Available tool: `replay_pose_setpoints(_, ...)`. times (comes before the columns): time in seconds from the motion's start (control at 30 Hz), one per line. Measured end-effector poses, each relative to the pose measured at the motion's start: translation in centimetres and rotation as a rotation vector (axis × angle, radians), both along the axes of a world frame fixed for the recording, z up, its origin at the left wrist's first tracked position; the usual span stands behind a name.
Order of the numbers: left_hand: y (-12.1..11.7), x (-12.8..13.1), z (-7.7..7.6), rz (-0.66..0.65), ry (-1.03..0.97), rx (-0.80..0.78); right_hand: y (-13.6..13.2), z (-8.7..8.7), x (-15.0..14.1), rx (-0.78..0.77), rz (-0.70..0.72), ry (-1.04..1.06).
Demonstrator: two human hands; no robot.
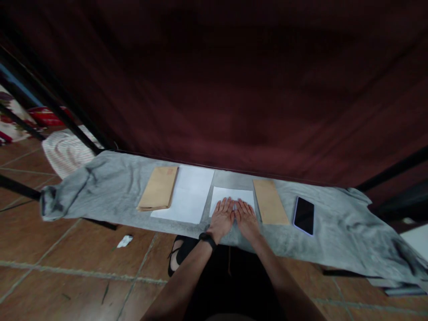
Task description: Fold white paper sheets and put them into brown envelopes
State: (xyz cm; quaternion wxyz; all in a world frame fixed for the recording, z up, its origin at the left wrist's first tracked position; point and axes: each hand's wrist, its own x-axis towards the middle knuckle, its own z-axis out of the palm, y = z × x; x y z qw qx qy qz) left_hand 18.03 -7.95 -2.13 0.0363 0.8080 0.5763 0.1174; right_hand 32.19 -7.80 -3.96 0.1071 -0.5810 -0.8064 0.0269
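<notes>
White paper (232, 193), beneath both hands (222, 219) (246, 219), far edge uncovered

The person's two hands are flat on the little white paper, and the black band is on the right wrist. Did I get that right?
Almost! The head view shows the black band on the wrist of the left hand, not the right hand. Both hands are flat on the little white paper.
</notes>
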Motion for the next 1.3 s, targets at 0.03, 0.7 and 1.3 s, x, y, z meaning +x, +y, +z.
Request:
replay_pose_setpoints(0.03, 0.1, -0.1, -0.4, 0.004, 0.005, 0.0, 0.0, -0.3, 0.1, 0.001, -0.009, -0.014)
replay_pose_setpoints(0.7, 0.5, -1.5, -2.1, 0.121, 0.023, 0.058, 3.3, -0.5, -0.5, 0.023, -0.083, 0.007)
replay_pose_setpoints(1.3, 3.1, -1.4, -2.5, 0.159, -0.005, 0.096, 2.9, -1.8, -0.3, 0.063, -0.201, 0.036)
